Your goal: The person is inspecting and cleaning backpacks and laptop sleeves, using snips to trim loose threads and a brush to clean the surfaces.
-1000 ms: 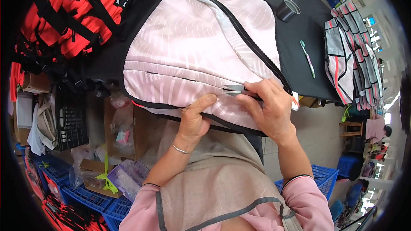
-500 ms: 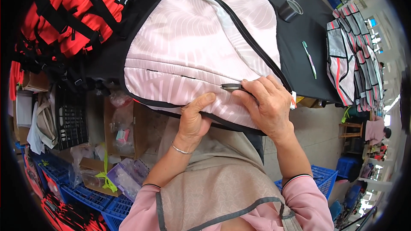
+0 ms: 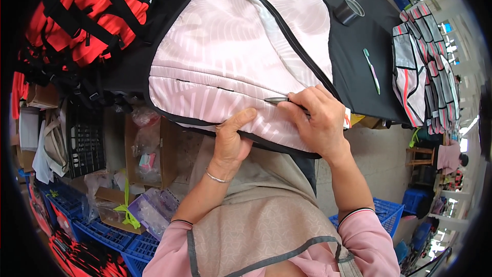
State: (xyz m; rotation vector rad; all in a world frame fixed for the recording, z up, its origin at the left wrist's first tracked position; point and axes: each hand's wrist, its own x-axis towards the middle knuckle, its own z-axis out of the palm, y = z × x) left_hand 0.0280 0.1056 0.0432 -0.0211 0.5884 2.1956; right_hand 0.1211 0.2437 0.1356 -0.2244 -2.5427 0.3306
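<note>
A pale pink patterned fabric panel with black edging lies in front of me, with a black zipper running slantwise across its right part. My left hand grips the panel's near edge, thumb on top and fingers underneath. In my right hand is a pair of small dark thread snips, with only the blades showing past the fingers. The blade tips touch the fabric at a seam line, where short dark slits or stitches show further left. The palm hides the snips' handles.
Red and black bags are heaped at the left of the black table. A grey metal cup, a toothbrush and a stack of grey-pink sewn pieces sit on the right. Crates and an open cardboard box stand below.
The snips have tilted slightly at the seam and my right hand has shifted a little to the left. The panel's right edge has moved slightly with it. My left hand keeps its place.
</note>
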